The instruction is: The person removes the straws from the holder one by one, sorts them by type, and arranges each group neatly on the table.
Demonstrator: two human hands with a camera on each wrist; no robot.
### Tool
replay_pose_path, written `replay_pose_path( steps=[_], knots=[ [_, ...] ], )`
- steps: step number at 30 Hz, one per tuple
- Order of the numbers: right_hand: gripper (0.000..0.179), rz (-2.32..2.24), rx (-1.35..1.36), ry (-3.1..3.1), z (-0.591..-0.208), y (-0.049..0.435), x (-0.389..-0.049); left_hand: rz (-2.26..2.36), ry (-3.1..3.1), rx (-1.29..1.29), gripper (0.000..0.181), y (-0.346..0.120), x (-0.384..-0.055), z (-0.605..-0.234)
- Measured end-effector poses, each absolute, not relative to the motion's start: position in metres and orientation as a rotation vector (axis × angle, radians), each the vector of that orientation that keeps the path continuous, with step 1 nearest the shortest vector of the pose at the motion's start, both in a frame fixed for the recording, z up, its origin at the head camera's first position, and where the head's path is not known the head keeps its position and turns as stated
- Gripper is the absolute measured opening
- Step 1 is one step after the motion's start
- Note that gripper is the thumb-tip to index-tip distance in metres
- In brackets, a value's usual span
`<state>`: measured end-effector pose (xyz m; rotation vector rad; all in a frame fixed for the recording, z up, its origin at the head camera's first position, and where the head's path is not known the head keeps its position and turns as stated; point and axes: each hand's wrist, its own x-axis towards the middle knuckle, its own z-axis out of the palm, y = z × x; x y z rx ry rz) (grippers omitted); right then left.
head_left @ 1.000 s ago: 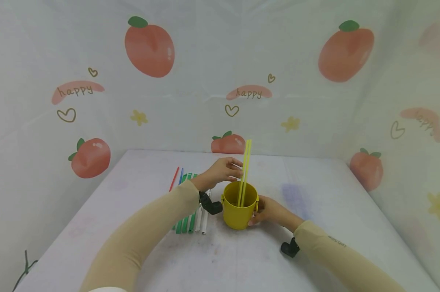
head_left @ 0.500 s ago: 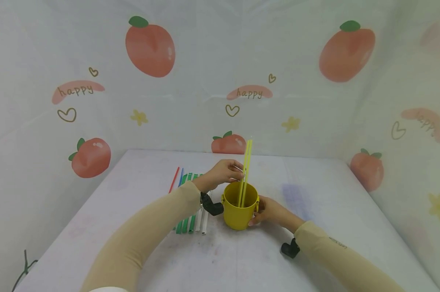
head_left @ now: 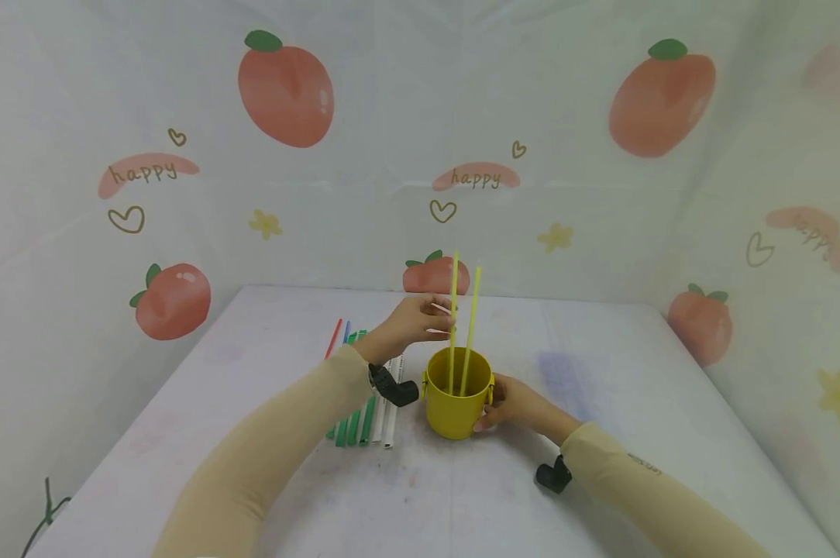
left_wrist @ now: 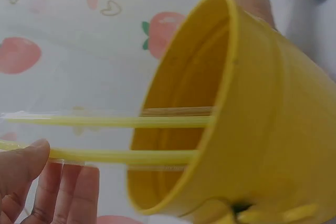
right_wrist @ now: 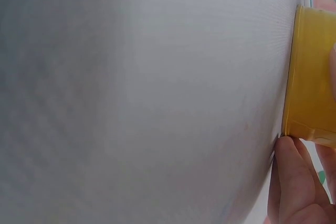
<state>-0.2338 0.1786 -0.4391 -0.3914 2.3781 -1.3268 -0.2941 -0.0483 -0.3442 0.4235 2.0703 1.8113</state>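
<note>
A small yellow bucket (head_left: 455,415) stands upright on the table, with two yellow drinking straws leaning out of it. My left hand (head_left: 423,319) pinches the left straw (head_left: 452,349) above the rim, between thumb and fingers. The right-hand straw (head_left: 471,329) stands apart from it, untouched. In the left wrist view, clear wrapping shows around the pinched straw (left_wrist: 126,156), and both lower ends go inside the bucket (left_wrist: 283,108). My right hand (head_left: 525,407) holds the bucket's right side, thumb in front and other fingers partly hidden. In the right wrist view, fingertips (right_wrist: 294,166) touch it near its base.
Left of the bucket lie several green strips (head_left: 353,430) and white strips (head_left: 390,422) side by side, partly covered by my left forearm. A red stick (head_left: 334,337) and a blue one (head_left: 346,333) lie beyond them. A printed curtain (head_left: 364,155) closes off the table's back.
My left hand has moved left and slightly up with one yellow straw. The two straws, close together before, now stand apart. The right hand and bucket have stayed in place.
</note>
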Motion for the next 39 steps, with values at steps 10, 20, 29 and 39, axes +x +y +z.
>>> replay_pose_path(
  steps=[10,20,29,39],
  knots=[
    [0.074,-1.301,-0.356,2.409,-0.437,0.176,-0.232,2.098,1.979,0.407,0.027,-0.072,-0.296,-0.318],
    [0.071,-1.306,-0.390,2.395,-0.437,0.178,-0.232,2.300,1.931,0.312,0.031,-0.100,-0.304,-0.294],
    [0.072,-1.302,-0.358,2.403,-0.438,0.177,-0.233,2.312,1.997,0.167,0.045,-0.134,-0.317,-0.300],
    [0.071,-1.298,-0.343,2.413,-0.438,0.177,-0.233,2.097,2.163,0.045,0.048,-0.174,-0.328,-0.325]
  ],
)
